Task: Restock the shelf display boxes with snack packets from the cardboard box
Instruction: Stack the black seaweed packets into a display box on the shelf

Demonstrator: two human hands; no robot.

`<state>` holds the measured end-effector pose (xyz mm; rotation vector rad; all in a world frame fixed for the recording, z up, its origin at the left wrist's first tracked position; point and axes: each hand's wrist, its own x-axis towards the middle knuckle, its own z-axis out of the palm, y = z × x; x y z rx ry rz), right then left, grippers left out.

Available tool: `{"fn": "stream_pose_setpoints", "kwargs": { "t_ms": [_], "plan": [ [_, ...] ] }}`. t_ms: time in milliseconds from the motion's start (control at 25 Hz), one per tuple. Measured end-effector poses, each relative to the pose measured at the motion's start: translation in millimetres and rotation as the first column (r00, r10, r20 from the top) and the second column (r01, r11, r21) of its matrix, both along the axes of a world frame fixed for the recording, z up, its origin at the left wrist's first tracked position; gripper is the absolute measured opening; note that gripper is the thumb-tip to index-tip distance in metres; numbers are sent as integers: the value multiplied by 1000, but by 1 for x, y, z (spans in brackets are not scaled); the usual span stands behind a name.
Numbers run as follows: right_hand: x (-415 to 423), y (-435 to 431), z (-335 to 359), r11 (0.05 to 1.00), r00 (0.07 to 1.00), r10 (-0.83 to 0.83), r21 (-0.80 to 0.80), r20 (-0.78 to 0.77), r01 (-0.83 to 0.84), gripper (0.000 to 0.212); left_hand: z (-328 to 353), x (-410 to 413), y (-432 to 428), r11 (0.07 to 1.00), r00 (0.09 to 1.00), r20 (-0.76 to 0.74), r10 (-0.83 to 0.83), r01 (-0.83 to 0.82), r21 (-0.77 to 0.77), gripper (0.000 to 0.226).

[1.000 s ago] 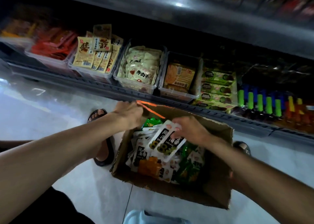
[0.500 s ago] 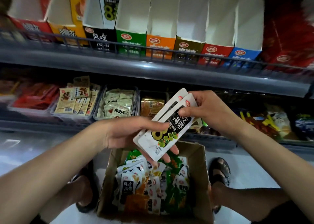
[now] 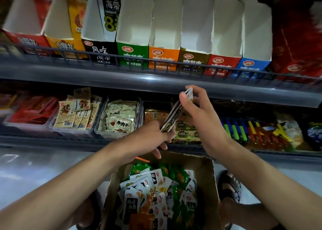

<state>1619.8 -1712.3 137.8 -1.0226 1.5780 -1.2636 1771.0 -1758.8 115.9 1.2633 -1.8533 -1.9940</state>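
1. R hand (image 3: 200,118) pinches top end of packets (image 3: 174,113); L hand (image 3: 153,137) grips bottom end.
2. Packets held mid-air, 12 o'clock from cardboard box (image 3: 211,181).
3. Prob. light, floppy, slick film: keep both ends held, edges squared, for black display box (image 3: 100,52) at 11 o'clock.

Upper display boxes (image 3: 163,38) open at top; wire rail (image 3: 111,56) crosses their low fronts. Shelf lip (image 3: 122,83) juts above cardboard box (image 3: 210,177).

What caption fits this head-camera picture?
Left hand and right hand hold packets above the box, below the display boxes.
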Motion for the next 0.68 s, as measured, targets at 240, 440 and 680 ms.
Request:
{"fn": "stream_pose_setpoints", "kwargs": {
  "t_ms": [240,440,680],
  "plan": [
    [10,4,2,996,996,42,-75,-77,-48,28,4,2,5,996,999,38,-27,30,-87,25],
    [12,8,5,991,998,-23,-134,-65,14,20,10,3,8,998,999,31,-9,11,-54,46],
    [18,9,1,984,996,-88,-160,-28,83,27,11,-5,13,897,975,220,-33,126,-424,38]
  ]
}}
